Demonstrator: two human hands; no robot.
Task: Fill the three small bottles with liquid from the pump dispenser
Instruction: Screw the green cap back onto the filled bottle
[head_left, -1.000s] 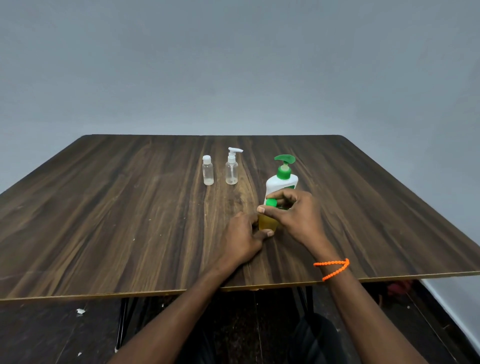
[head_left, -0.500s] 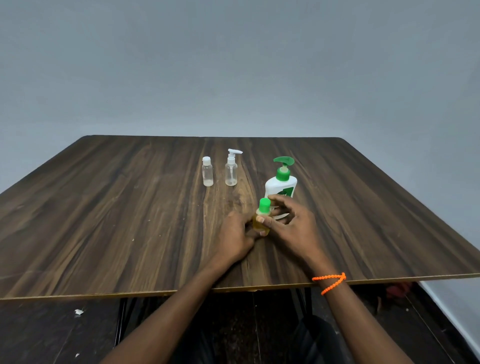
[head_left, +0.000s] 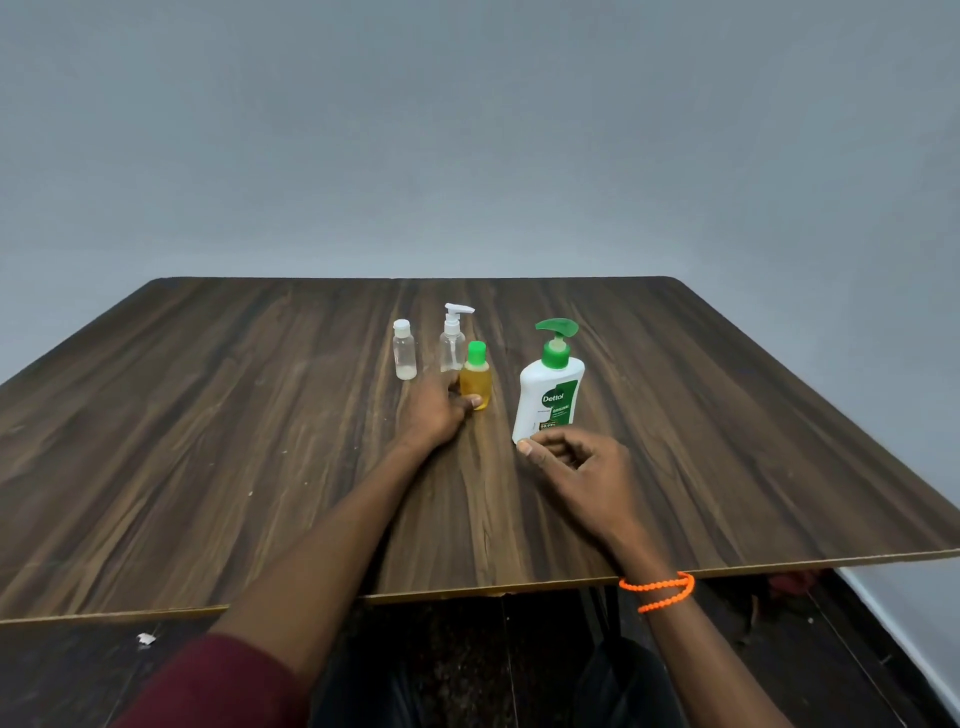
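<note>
A small bottle (head_left: 476, 382) with a green cap and yellow liquid stands upright on the table; my left hand (head_left: 435, 410) grips its lower left side. Just behind it stand a clear bottle with a white pump top (head_left: 453, 343) and, further left, a clear bottle with a white cap (head_left: 404, 357), which has a little pale liquid at its bottom. The white pump dispenser (head_left: 551, 396) with a green pump head stands to the right. My right hand (head_left: 576, 470) hovers in front of the dispenser's base with loosely curled fingers, holding nothing.
The dark wooden table (head_left: 208, 441) fills the view, with its front edge near my body. A grey wall rises behind it. An orange bead bracelet (head_left: 658, 590) circles my right wrist. Dark floor shows below the table edge.
My left hand carried the green-capped bottle away from me and set it beside the pump-top bottle. My right hand let go of its cap and drew back in front of the dispenser.
</note>
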